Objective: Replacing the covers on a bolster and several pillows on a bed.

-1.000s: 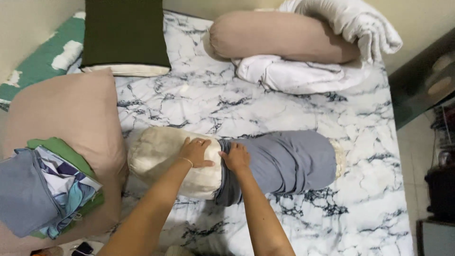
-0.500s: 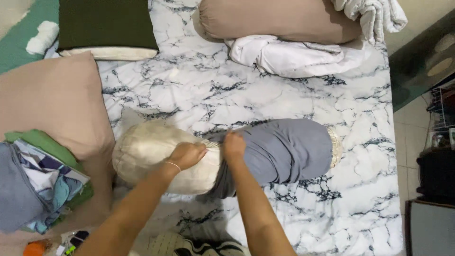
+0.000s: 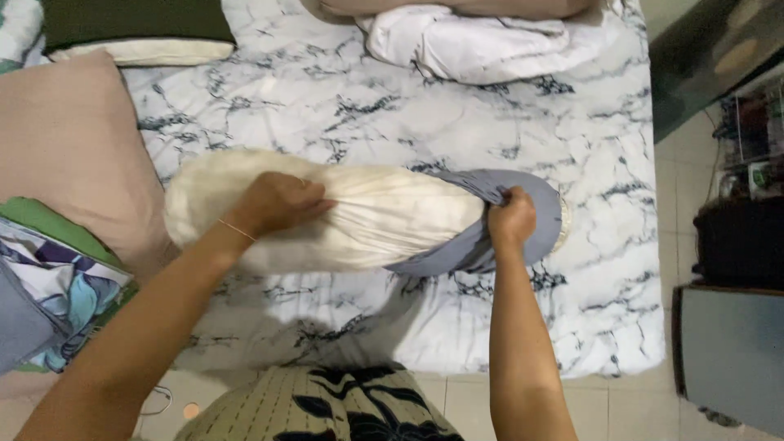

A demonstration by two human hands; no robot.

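Bed with marble-patterned white and grey sheet [image 3: 327,106], long cream bolster [image 3: 367,216] across its middle, grey cover [image 3: 535,204] bunched toward the right edge, beige pillow [image 3: 65,147] at the left edge, crumpled white blanket [image 3: 474,45] at the far edge, dark green cushion [image 3: 131,20] in the far left corner.

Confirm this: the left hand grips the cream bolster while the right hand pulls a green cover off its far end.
Not quite. In the head view the cover bunched in the right hand is grey-blue, not green. The rest holds: the left hand grips the cream bolster, and the cover sits at its far end.

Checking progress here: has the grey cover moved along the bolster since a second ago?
Yes. The right hand has pulled the grey cover toward the cream bolster's right end, baring most of it.
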